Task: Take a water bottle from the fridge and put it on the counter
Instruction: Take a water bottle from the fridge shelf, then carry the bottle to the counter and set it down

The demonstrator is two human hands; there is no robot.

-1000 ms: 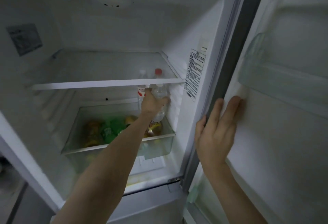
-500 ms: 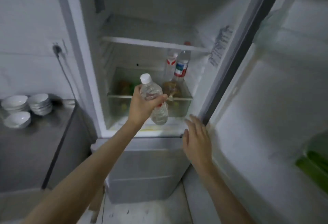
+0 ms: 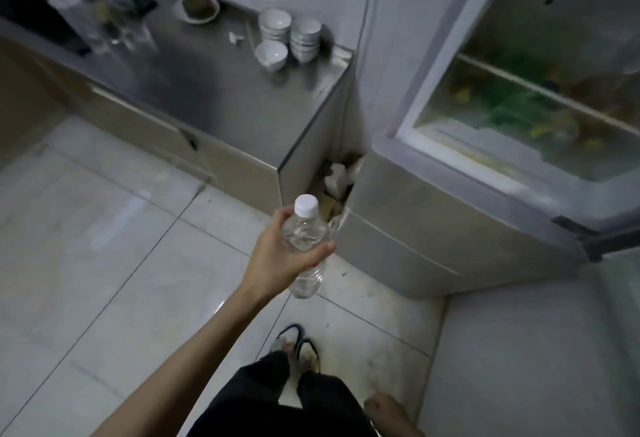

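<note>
A clear water bottle (image 3: 304, 239) with a white cap is out of the fridge, held upright over the tiled floor. My left hand (image 3: 277, 256) is shut around its middle. The steel counter (image 3: 221, 90) lies ahead and to the left of the bottle. On the right the fridge (image 3: 450, 215) stands open, its clear crisper drawer showing. My right hand (image 3: 384, 409) hangs low at the bottom edge, fingers loosely curled, holding nothing.
Stacked white bowls (image 3: 287, 38) sit at the counter's back right corner. A plate (image 3: 197, 9) and blurred bottles (image 3: 93, 11) stand further left. The open fridge door (image 3: 554, 350) fills the lower right. Cardboard scraps (image 3: 336, 180) fill the gap between counter and fridge.
The bottle has come out of the fridge and down to waist height. The view has swung left toward the counter. My right hand has left the fridge door and dropped to my side.
</note>
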